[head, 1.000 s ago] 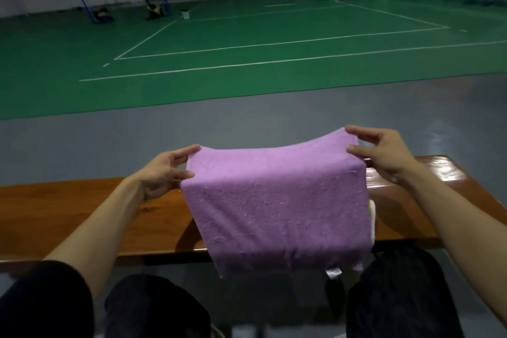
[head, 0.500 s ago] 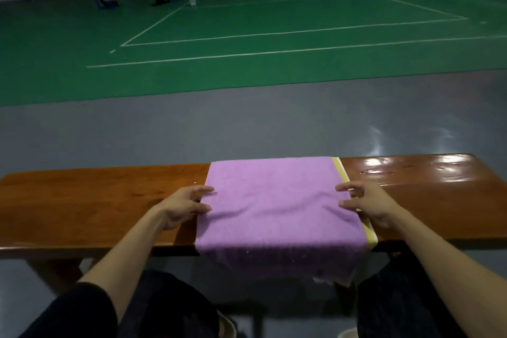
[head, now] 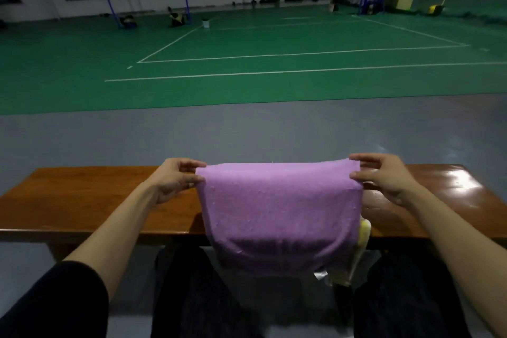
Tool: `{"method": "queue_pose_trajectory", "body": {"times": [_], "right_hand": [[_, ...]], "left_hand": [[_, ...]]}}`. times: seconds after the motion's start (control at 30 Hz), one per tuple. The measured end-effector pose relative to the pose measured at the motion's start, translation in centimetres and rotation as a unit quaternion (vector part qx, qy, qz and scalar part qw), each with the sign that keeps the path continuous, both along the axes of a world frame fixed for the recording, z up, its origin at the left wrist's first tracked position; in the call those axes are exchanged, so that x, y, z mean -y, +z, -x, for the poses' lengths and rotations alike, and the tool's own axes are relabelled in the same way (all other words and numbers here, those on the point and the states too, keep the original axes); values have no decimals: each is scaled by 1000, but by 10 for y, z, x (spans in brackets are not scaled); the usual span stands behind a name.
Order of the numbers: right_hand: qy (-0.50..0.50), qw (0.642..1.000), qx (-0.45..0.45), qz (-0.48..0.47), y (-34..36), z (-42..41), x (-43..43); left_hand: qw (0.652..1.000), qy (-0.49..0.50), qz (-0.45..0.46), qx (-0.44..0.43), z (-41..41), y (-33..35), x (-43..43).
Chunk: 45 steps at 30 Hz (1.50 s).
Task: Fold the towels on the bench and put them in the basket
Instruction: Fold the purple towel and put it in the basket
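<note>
A purple towel (head: 279, 217) with a yellow band at its right edge hangs folded in the air above the wooden bench (head: 82, 200). My left hand (head: 175, 181) pinches its upper left corner between thumb and fingers. My right hand (head: 384, 178) pinches the upper right corner the same way. The towel's lower part drapes past the bench's front edge, over my knees. A small label shows at the lower right hem. No basket is in view.
The bench runs across the view from left to right, glossy at its right end (head: 452, 181). Beyond it lie grey floor (head: 247, 134) and a green court with white lines, nets and posts far back. My dark-trousered legs are below the bench.
The towel lay flat on the bench half a second ago with both hands at its sides. Both hands have since lifted it by the upper corners so it hangs.
</note>
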State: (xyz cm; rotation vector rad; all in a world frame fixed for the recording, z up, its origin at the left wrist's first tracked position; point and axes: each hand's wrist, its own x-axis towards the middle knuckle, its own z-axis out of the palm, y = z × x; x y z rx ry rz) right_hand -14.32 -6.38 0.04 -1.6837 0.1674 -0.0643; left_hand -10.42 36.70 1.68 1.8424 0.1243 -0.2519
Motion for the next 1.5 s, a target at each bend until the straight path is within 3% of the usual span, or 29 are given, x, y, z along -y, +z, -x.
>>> {"method": "queue_pose_trajectory", "body": {"times": [0.2, 0.43, 0.57, 0.67, 0.8, 1.0, 1.2, 1.37, 1.5], "right_hand": [[21, 999, 41, -13, 53, 5, -1], [51, 997, 59, 0, 89, 1, 4], [46, 995, 85, 19, 91, 3, 0], [12, 990, 118, 79, 84, 1, -2], [-47, 958, 146, 243, 82, -12, -2], [-66, 910, 154, 379, 94, -37, -7], [-71, 952, 130, 267, 103, -59, -9], [-45, 961, 164, 218, 130, -65, -5], [-35, 960, 195, 198, 151, -72, 3]], "left_hand": [[997, 15, 14, 77, 12, 49, -3], [996, -19, 48, 69, 10, 84, -15], [996, -23, 24, 87, 11, 83, -17], [987, 16, -60, 149, 4, 73, -14], [963, 40, -146, 221, -8, 70, -8], [929, 44, -270, 248, -24, 80, 1], [933, 28, -250, 256, -36, 90, -7], [944, 32, -164, 286, -46, 117, -15], [938, 36, -147, 312, -56, 145, -9]]}}
